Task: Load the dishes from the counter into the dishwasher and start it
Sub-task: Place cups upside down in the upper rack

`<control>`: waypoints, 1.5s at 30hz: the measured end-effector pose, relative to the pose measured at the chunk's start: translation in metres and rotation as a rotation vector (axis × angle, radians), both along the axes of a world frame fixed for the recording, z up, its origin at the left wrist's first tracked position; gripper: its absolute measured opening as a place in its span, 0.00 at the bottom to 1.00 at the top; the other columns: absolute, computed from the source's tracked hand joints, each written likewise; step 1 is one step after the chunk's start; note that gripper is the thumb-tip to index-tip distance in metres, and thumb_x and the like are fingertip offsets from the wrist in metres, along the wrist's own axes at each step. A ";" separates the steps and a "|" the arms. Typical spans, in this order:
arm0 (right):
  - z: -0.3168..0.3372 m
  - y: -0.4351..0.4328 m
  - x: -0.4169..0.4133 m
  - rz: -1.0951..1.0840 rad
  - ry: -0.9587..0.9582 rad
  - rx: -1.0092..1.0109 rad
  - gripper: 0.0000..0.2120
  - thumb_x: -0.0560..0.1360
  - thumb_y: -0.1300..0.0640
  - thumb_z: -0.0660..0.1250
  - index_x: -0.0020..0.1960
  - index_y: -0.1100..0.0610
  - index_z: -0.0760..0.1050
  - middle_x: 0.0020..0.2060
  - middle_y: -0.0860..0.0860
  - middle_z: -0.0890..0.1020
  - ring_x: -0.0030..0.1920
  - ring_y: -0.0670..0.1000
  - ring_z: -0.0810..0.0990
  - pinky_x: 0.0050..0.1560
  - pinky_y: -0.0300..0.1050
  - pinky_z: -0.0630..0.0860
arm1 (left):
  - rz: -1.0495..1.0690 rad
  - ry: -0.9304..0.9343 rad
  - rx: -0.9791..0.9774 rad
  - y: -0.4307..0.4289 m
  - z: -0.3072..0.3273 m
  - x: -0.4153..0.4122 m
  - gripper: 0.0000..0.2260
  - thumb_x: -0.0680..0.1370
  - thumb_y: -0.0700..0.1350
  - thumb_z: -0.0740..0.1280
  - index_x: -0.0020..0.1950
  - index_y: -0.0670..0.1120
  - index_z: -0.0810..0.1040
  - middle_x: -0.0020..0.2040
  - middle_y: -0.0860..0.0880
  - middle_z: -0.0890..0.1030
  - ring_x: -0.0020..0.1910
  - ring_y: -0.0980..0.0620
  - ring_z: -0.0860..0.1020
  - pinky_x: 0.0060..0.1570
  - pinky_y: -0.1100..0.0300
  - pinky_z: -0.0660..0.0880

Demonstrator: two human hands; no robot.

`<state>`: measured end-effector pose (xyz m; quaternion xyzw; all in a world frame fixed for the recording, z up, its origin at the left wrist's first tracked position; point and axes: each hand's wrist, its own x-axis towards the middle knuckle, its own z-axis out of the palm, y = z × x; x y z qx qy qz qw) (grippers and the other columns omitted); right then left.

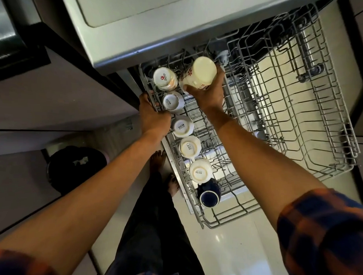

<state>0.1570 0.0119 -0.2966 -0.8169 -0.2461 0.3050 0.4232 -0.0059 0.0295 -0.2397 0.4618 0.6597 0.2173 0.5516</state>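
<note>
Checked orange-and-blue sleeve foremost. We find the right hand gripping an upturned cream floral mug at the far left of the grey wire rack. The left hand clasps its rim. Seat the mug clear of the neighbouring white cup.

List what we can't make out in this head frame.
Head view, floral mug handle: covered by the right hand.
Head view, left hand grip on the rack: fingertips partly behind its rim.
Counter dishes and start controls: outside the frame.
Below the rack: screened by wires and glare.
</note>
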 end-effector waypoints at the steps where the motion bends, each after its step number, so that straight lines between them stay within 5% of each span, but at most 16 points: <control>1: 0.000 -0.002 -0.002 0.000 0.000 0.009 0.51 0.60 0.47 0.84 0.74 0.54 0.59 0.63 0.47 0.72 0.67 0.55 0.73 0.64 0.60 0.77 | -0.005 0.001 -0.005 0.000 0.002 0.000 0.22 0.72 0.31 0.69 0.60 0.49 0.67 0.48 0.57 0.76 0.49 0.57 0.76 0.56 0.62 0.75; 7: -0.005 -0.009 -0.002 0.000 -0.006 0.037 0.55 0.58 0.42 0.82 0.77 0.51 0.57 0.67 0.48 0.73 0.69 0.55 0.74 0.60 0.63 0.79 | -0.017 -0.007 -0.010 -0.001 0.005 -0.001 0.24 0.71 0.32 0.71 0.64 0.46 0.68 0.53 0.53 0.77 0.53 0.55 0.77 0.57 0.64 0.74; 16: 0.014 -0.027 -0.001 0.000 0.010 0.084 0.51 0.62 0.45 0.83 0.77 0.53 0.59 0.70 0.54 0.73 0.66 0.52 0.77 0.57 0.53 0.82 | -0.045 -0.002 -0.003 0.000 0.002 -0.002 0.26 0.72 0.32 0.72 0.67 0.45 0.68 0.56 0.52 0.78 0.54 0.57 0.77 0.54 0.71 0.74; 19: 0.022 -0.043 -0.001 -0.016 0.023 0.028 0.43 0.68 0.47 0.81 0.76 0.48 0.62 0.66 0.52 0.77 0.60 0.49 0.81 0.55 0.47 0.83 | -0.071 0.025 0.009 0.001 0.002 -0.006 0.25 0.74 0.36 0.73 0.68 0.45 0.68 0.61 0.50 0.78 0.58 0.55 0.77 0.58 0.67 0.74; 22: 0.030 -0.058 -0.001 -0.035 -0.001 -0.074 0.24 0.74 0.50 0.76 0.67 0.51 0.73 0.52 0.47 0.83 0.51 0.46 0.83 0.53 0.49 0.83 | -0.130 0.038 0.031 0.003 0.004 -0.016 0.23 0.74 0.41 0.74 0.65 0.48 0.69 0.62 0.45 0.79 0.58 0.51 0.79 0.58 0.58 0.77; 25: 0.040 -0.076 -0.008 -0.070 0.003 -0.116 0.11 0.75 0.55 0.75 0.56 0.53 0.80 0.46 0.44 0.85 0.45 0.45 0.84 0.54 0.53 0.83 | -0.162 0.037 0.053 -0.004 0.011 -0.030 0.17 0.76 0.44 0.73 0.61 0.50 0.70 0.54 0.47 0.78 0.49 0.52 0.77 0.45 0.68 0.75; 28: 0.060 -0.091 -0.029 0.021 0.063 -0.101 0.07 0.75 0.55 0.74 0.52 0.49 0.82 0.45 0.44 0.86 0.45 0.44 0.85 0.54 0.53 0.83 | -0.173 0.029 0.038 -0.016 0.026 -0.059 0.14 0.78 0.45 0.72 0.61 0.46 0.74 0.49 0.45 0.77 0.44 0.53 0.76 0.39 0.70 0.74; 32: 0.096 -0.096 -0.072 0.143 0.081 -0.037 0.06 0.73 0.59 0.73 0.49 0.50 0.82 0.37 0.43 0.82 0.38 0.43 0.80 0.48 0.45 0.80 | -0.221 0.083 0.088 -0.027 0.052 -0.122 0.07 0.78 0.42 0.70 0.55 0.49 0.77 0.45 0.47 0.80 0.47 0.46 0.81 0.49 0.52 0.78; 35: 0.125 -0.098 -0.117 0.250 0.110 0.038 0.06 0.74 0.61 0.73 0.51 0.56 0.83 0.34 0.43 0.78 0.35 0.40 0.76 0.44 0.39 0.76 | -0.192 0.107 0.122 -0.036 0.079 -0.179 0.05 0.80 0.40 0.68 0.55 0.46 0.79 0.43 0.48 0.80 0.42 0.53 0.80 0.43 0.56 0.77; 39: 0.161 -0.086 -0.184 0.451 0.091 0.100 0.06 0.73 0.56 0.73 0.50 0.53 0.83 0.34 0.44 0.79 0.36 0.42 0.77 0.44 0.44 0.77 | -0.119 0.174 0.169 -0.045 0.117 -0.265 0.06 0.80 0.41 0.68 0.56 0.45 0.80 0.48 0.43 0.82 0.44 0.51 0.81 0.42 0.57 0.79; 45: 0.207 -0.047 -0.291 0.858 0.009 0.071 0.08 0.73 0.54 0.74 0.52 0.49 0.83 0.34 0.39 0.79 0.39 0.42 0.79 0.48 0.45 0.79 | 0.075 0.262 0.308 -0.054 0.169 -0.408 0.06 0.79 0.43 0.70 0.56 0.50 0.81 0.46 0.48 0.83 0.46 0.48 0.81 0.45 0.50 0.78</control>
